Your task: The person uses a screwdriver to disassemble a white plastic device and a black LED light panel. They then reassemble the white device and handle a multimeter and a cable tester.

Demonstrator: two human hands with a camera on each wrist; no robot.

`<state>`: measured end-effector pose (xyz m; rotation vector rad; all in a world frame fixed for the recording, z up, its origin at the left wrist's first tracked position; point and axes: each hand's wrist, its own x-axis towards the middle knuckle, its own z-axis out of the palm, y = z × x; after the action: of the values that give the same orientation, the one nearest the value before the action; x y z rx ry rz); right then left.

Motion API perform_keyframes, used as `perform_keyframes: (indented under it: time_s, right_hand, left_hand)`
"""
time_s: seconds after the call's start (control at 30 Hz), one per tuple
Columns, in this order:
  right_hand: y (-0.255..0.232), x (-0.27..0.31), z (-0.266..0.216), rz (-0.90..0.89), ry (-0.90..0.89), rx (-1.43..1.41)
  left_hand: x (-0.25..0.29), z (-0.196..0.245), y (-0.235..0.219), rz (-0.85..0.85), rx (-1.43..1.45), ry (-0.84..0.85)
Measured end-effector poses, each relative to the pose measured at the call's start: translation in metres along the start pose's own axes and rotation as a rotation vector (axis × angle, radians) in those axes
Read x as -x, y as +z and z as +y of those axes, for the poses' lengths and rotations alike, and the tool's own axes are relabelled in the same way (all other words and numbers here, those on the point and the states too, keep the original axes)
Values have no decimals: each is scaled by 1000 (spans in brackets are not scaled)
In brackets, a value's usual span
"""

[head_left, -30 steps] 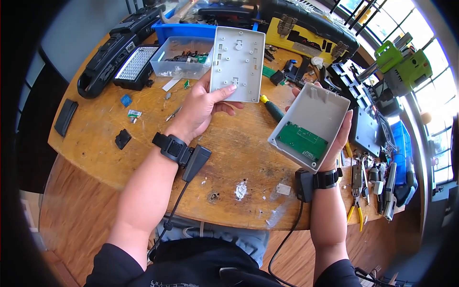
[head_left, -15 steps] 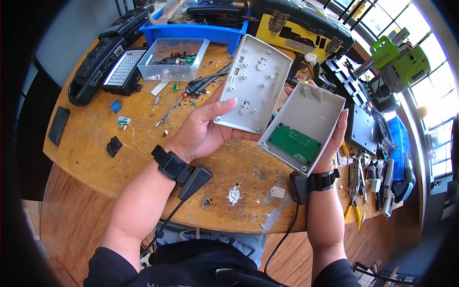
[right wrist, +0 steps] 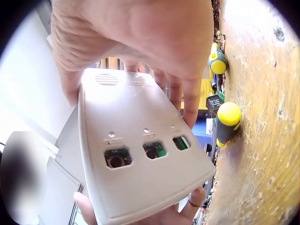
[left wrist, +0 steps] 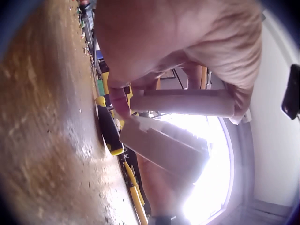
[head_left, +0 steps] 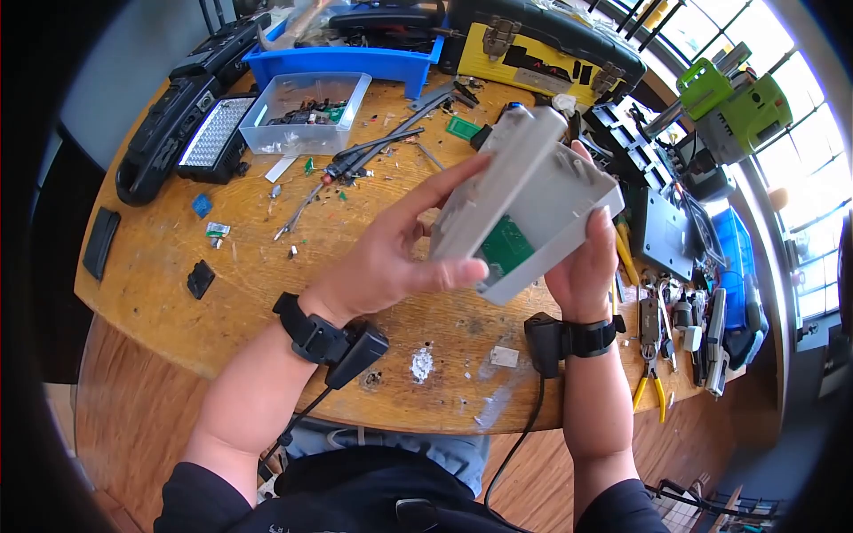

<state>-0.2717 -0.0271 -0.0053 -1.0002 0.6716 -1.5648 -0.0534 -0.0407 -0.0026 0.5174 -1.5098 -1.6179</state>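
My left hand (head_left: 378,258) grips the grey back cover (head_left: 502,182), thumb at its lower end and fingers over its upper side; the cover is tilted on edge. The deeper grey case half (head_left: 582,209) lies in my right hand (head_left: 585,271), which holds it from beneath and at its right side. Inside that half sits a green circuit board (head_left: 505,247), partly hidden by the cover. In the right wrist view the outer face of the case (right wrist: 136,112) shows three openings and a slotted grille. The left wrist view shows the cover (left wrist: 183,102) close to the case half (left wrist: 164,147).
A clear bin (head_left: 306,114) of small parts, a blue crate (head_left: 346,64) and a yellow-black toolbox (head_left: 542,71) stand at the back. Pliers (head_left: 651,355) and other tools lie at the right, near a green drill (head_left: 746,111). Scraps are scattered over the wooden table (head_left: 267,266).
My left hand has turned the cover from facing up onto its edge and brought it against the case half. Both hands have shifted somewhat; the case half is tilted differently.
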Motion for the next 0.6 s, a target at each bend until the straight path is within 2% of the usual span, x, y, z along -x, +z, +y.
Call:
perform_keyframes:
  time_s: [0.13, 0.33, 0.6]
  right_hand:
    - [8, 1, 2, -31, -19, 57]
    - [12, 2, -2, -52, -17, 79]
    - [12, 0, -1, -91, -6, 88]
  left_hand:
    - [-2, -18, 4, -24, -219, 135]
    - [-1, -22, 2, -4, -323, 161]
    - [-2, -21, 2, -36, -187, 49]
